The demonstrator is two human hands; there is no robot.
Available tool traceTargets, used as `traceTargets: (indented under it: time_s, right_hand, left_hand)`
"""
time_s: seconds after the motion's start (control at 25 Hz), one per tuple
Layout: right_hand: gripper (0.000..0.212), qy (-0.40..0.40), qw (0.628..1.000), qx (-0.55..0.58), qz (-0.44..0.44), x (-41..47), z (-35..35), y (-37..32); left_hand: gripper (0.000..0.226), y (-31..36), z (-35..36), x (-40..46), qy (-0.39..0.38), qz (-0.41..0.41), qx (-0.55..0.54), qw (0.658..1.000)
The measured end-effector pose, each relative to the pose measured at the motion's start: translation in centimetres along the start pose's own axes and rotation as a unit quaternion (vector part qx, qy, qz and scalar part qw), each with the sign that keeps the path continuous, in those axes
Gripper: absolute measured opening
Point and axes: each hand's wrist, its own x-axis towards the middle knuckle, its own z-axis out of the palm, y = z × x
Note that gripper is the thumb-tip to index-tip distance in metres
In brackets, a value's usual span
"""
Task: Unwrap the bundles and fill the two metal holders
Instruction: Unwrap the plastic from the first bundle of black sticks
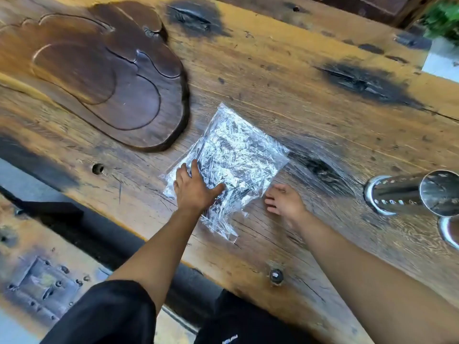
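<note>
- Plainly, the work has barely begun: a bundle (228, 157) wrapped in crinkled clear film lies flat near the middle of the wooden worktop (285, 78), its wrap not yet opened as far as can be seen.
- The left hand (193, 187) rests on the near left part of the bundle, fingers spread and fairly straight, pressing rather than gripping.
- The right hand (283, 199) sits on the worktop just beside the bundle's near right edge, fingers loosely bent and holding nothing; whether its fingertips touch the film cannot be told.
- A perforated metal holder (422, 192) stands at the right edge, well apart from the bundle, and looks empty from what shows of its mouth.
- A second metal rim (449, 229) peeks in just nearer, most likely the other holder; its inside is out of view.
- A dark carved wooden tray (106, 70) lies at the far left.
- Left to do, by my reckoning: open the film, take out the dark contents, and fill both holders. Only one bundle is in view.
</note>
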Motion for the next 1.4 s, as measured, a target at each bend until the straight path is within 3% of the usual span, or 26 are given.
traceTargets:
  time_s: [0.48,0.88,1.12,1.2,1.28,1.4]
  right_hand:
    - [0.016,-0.009,0.999,0.035,0.039,0.1,-1.1,1.1]
    - [0.007,0.082,0.976,0.162,0.12,-5.4,-11.4,12.6]
    - [0.02,0.094,0.962,0.194,0.167,-7.4,-15.7,19.9]
    - [0.02,0.088,0.966,0.164,0.182,-8.0,-16.3,20.8]
    - [0.031,0.105,0.979,0.038,0.173,-8.8,-17.3,20.8]
    - [0.05,0.231,0.947,-0.211,0.069,-9.4,-19.6,19.8]
  left_hand:
    - [0.088,3.5,2.5,-1.8,-0.004,0.043,0.026,0.999]
    - [0.081,9.4,9.1,-10.8,-0.098,0.159,0.124,0.975]
    - [0.077,11.7,13.2,-15.0,-0.117,0.224,0.178,0.951]
    - [0.076,12.1,13.7,-15.5,-0.116,0.232,0.183,0.948]
    - [0.074,12.5,14.0,-16.0,-0.098,0.237,0.191,0.947]
    - [0.072,12.9,14.1,-16.3,-0.051,0.243,0.192,0.949]
